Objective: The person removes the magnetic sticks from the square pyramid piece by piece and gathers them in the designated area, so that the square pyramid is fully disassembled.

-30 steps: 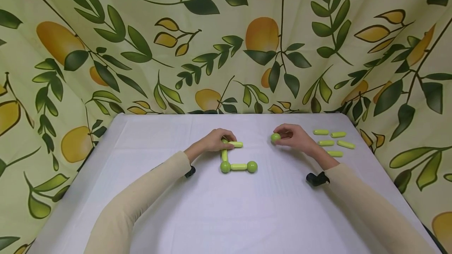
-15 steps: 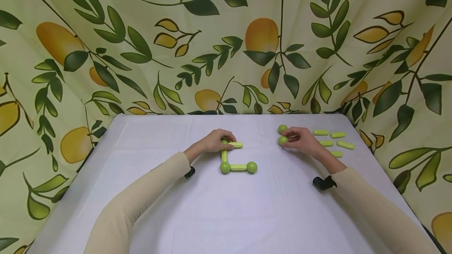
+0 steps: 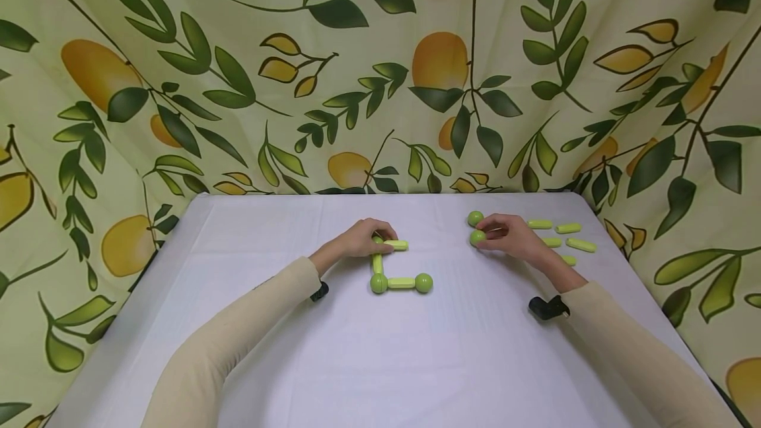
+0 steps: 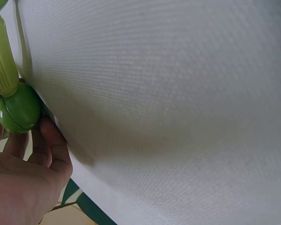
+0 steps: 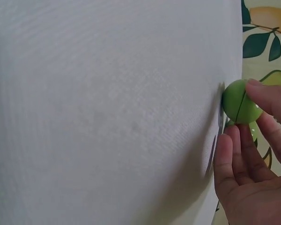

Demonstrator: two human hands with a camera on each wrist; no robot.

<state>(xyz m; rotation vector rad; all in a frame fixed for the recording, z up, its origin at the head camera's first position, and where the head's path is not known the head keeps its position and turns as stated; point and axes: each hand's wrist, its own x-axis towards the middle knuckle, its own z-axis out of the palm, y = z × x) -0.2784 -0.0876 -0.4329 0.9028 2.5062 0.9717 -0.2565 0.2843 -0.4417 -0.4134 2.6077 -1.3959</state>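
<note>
A C-shaped frame of green balls and pale green rods lies mid-table. My left hand (image 3: 364,238) grips its far corner ball (image 4: 19,108), fingers curled around it in the left wrist view. From that corner, one short rod (image 3: 397,245) sticks out to the right and another rod (image 3: 377,264) runs down to the near-left ball (image 3: 378,283). A third rod (image 3: 401,283) joins that ball to the near-right ball (image 3: 424,283). Farther right, my right hand (image 3: 512,238) pinches a loose green ball (image 5: 242,101) between thumb and fingers. Another loose ball (image 3: 475,218) sits just behind it.
Several loose pale green rods (image 3: 580,245) lie to the right of my right hand, some partly hidden by it. The white-covered table (image 3: 357,362) ends at the back against a leaf-and-fruit patterned curtain (image 3: 368,32).
My right hand has shifted slightly right and nearer with its ball, then stays almost still. A second ball has come into view behind it. My left hand and the frame stay in place.
</note>
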